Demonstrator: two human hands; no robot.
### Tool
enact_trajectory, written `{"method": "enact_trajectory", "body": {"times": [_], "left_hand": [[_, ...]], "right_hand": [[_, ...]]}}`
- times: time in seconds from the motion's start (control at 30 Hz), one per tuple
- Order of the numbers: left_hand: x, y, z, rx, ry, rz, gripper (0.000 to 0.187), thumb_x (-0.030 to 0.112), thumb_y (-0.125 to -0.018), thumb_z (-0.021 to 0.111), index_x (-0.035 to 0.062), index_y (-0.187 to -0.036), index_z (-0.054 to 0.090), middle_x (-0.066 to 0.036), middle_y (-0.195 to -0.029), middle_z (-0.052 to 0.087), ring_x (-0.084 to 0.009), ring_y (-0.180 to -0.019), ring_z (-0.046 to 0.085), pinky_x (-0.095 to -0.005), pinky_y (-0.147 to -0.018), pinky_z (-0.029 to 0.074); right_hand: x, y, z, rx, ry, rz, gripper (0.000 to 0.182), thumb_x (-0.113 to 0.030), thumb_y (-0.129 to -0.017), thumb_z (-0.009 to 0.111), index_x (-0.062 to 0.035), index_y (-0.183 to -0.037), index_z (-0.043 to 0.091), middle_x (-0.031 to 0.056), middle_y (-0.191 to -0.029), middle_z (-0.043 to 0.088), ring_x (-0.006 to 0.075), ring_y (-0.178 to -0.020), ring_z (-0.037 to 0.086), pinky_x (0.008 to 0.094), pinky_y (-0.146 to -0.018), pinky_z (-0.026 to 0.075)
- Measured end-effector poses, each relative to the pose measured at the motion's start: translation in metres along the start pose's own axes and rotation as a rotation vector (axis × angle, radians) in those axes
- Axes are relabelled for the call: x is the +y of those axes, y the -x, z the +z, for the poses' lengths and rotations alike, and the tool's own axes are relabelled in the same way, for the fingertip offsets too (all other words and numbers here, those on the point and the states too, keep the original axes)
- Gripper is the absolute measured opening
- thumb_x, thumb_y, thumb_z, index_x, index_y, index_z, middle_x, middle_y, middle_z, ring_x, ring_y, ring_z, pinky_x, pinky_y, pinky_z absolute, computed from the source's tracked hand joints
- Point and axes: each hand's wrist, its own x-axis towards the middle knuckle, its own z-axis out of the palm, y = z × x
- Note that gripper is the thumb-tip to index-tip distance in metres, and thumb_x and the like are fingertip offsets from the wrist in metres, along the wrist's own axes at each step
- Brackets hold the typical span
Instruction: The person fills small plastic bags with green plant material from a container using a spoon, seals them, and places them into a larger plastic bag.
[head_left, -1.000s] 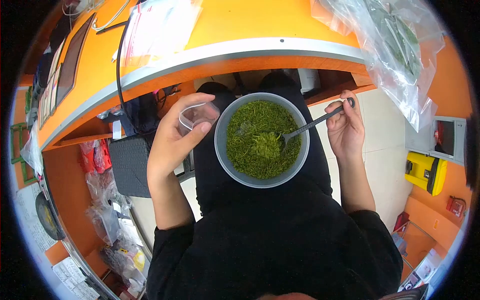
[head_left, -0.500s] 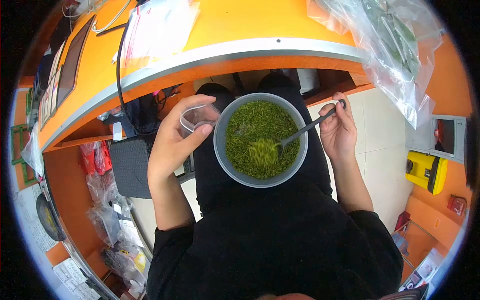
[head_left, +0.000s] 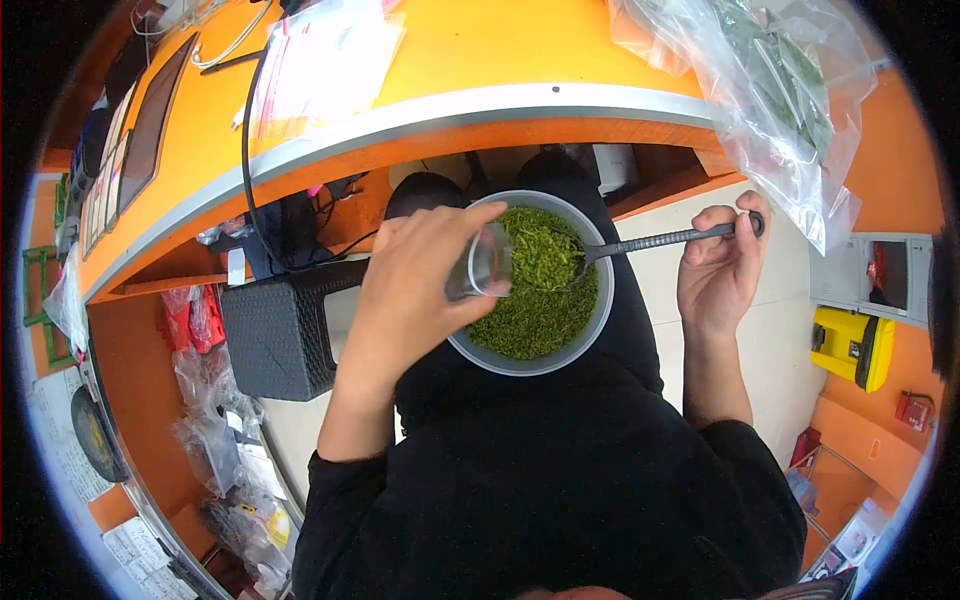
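On my lap rests a grey bowl (head_left: 603, 310) of green crumbly material (head_left: 535, 325). My left hand (head_left: 415, 275) is closed around a small clear cup (head_left: 490, 262), tilted over the bowl's left part with its mouth toward the spoon. My right hand (head_left: 722, 265) grips the end of a dark spoon (head_left: 660, 240) between thumb and fingers, to the right of the bowl. The spoon's head is over the bowl, with a heap of the green material at it, close to the cup's mouth.
An orange desk (head_left: 480, 60) curves ahead of the bowl, bearing plastic bags (head_left: 320, 60) and a large clear bag (head_left: 790, 110) that hangs over its edge. A dark woven stool (head_left: 275, 335) stands left. A yellow case (head_left: 852, 347) is at the right.
My left hand has moved right with the cup, over the bowl. My right hand has shifted right, and the spoon's head has risen toward the cup with green material.
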Motion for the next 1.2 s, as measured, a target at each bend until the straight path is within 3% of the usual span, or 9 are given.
{"method": "enact_trajectory", "body": {"times": [0.23,0.37,0.47,0.57,0.67,0.8,0.87,1.07,1.2], "left_hand": [[0.012,-0.004,0.012,0.076,-0.084,0.099,0.075,0.023,-0.06,0.081,0.0118,-0.128,0.051,-0.006,-0.101,0.061,-0.0243,-0.095,0.057,-0.0373,-0.085,0.036],[0.015,-0.006,0.019,0.075,-0.078,0.147,0.076,0.027,-0.061,0.081,0.0123,-0.129,0.05,-0.004,-0.1,0.062,-0.024,-0.093,0.057,-0.0368,-0.083,0.035],[0.016,-0.006,0.023,0.06,-0.048,0.161,0.075,0.028,-0.062,0.081,0.0121,-0.129,0.05,-0.003,-0.098,0.063,-0.0235,-0.092,0.057,-0.0368,-0.083,0.035],[0.011,-0.008,0.027,0.101,-0.007,0.154,0.072,0.026,-0.065,0.079,0.0107,-0.129,0.05,-0.003,-0.097,0.063,-0.0236,-0.092,0.057,-0.0371,-0.084,0.036],[0.007,-0.008,0.03,0.079,0.052,0.099,0.069,0.022,-0.069,0.076,0.0095,-0.13,0.048,-0.005,-0.099,0.063,-0.0244,-0.094,0.057,-0.037,-0.086,0.036],[0.004,-0.007,0.031,0.061,0.131,0.063,0.068,0.019,-0.07,0.073,0.0086,-0.132,0.047,-0.009,-0.104,0.062,-0.0261,-0.099,0.056,-0.0369,-0.09,0.035],[0.004,-0.006,0.03,0.057,0.154,0.053,0.069,0.019,-0.07,0.073,0.0083,-0.133,0.046,-0.011,-0.106,0.061,-0.0267,-0.102,0.056,-0.0369,-0.091,0.035],[0.002,-0.004,0.028,0.039,0.207,0.022,0.069,0.021,-0.071,0.073,0.0073,-0.133,0.046,-0.014,-0.119,0.057,-0.0298,-0.11,0.054,-0.0381,-0.097,0.035],[-0.002,-0.002,0.029,0.028,0.443,-0.023,0.067,0.021,-0.073,0.071,0.0045,-0.133,0.045,-0.014,-0.127,0.053,-0.0269,-0.118,0.05,-0.0377,-0.101,0.035]], "right_hand": [[-0.01,0.002,0.007,-0.098,0.067,-0.039,0.015,-0.014,-0.098,0.036,-0.0045,-0.11,0.035,0.0266,-0.083,0.061,0.0234,-0.056,0.063,0.0278,-0.051,0.053],[-0.014,0.006,0.025,-0.173,0.175,-0.087,0.015,-0.016,-0.099,0.037,-0.0054,-0.11,0.037,0.0224,-0.083,0.06,0.0186,-0.053,0.061,0.0214,-0.05,0.05],[-0.018,0.009,0.036,-0.266,0.262,-0.036,0.022,-0.017,-0.099,0.039,-0.0048,-0.118,0.036,0.0237,-0.085,0.06,0.0221,-0.057,0.063,0.0262,-0.053,0.054],[-0.026,0.009,0.041,-0.451,0.288,0.006,0.047,-0.029,-0.097,0.047,-0.0046,-0.133,0.029,0.024,-0.084,0.06,0.0269,-0.062,0.065,0.0359,-0.058,0.057],[-0.029,0.009,0.047,-0.465,0.303,-0.031,0.041,-0.028,-0.097,0.047,-0.0043,-0.127,0.032,0.0218,-0.079,0.059,0.0273,-0.064,0.064,0.0351,-0.059,0.055],[-0.033,0.008,0.038,-0.44,0.358,-0.116,0.031,-0.024,-0.097,0.045,-0.0045,-0.119,0.034,0.0194,-0.074,0.058,0.0263,-0.063,0.061,0.0321,-0.059,0.052],[-0.031,0.006,0.035,-0.404,0.335,-0.159,0.021,-0.017,-0.096,0.044,-0.0038,-0.108,0.035,0.0221,-0.078,0.06,0.0261,-0.065,0.061,0.0355,-0.059,0.054],[-0.03,0.003,0.03,-0.176,0.239,-0.159,0.019,-0.015,-0.097,0.041,-0.0039,-0.111,0.034,0.0226,-0.081,0.061,0.0241,-0.059,0.061,0.0303,-0.056,0.053],[-0.026,0.003,0.028,-0.16,0.217,-0.195,0.016,-0.014,-0.099,0.038,-0.0041,-0.111,0.035,0.0227,-0.084,0.061,0.0225,-0.056,0.061,0.0284,-0.054,0.052]]}}
